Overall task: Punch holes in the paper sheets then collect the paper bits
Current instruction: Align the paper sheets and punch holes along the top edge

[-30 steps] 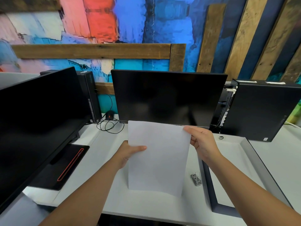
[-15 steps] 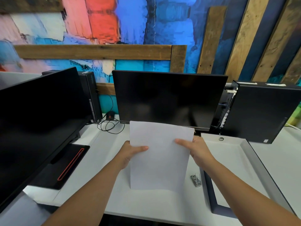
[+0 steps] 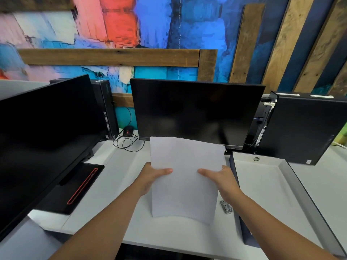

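Observation:
A white paper sheet point(image 3: 185, 177) stands almost upright above the white desk point(image 3: 120, 181), its bottom edge near the desk top. My left hand point(image 3: 150, 178) grips its left edge, thumb across the front. On the opposite edge my right hand point(image 3: 224, 180) holds it the same way. A small silver hole punch point(image 3: 226, 206) lies on the desk just right of the sheet's lower corner, below my right wrist. No paper bits are visible.
A shallow grey-and-white box lid point(image 3: 293, 182) lies on the right. A dark monitor point(image 3: 195, 113) stands behind the sheet, a second monitor point(image 3: 43, 136) at the left. Black computer cases point(image 3: 304, 128) flank them. A mouse with coiled cable point(image 3: 128, 136) lies behind.
My right hand slid down the sheet's right edge from its top corner to mid-height. The sheet lowered slightly and tilted back.

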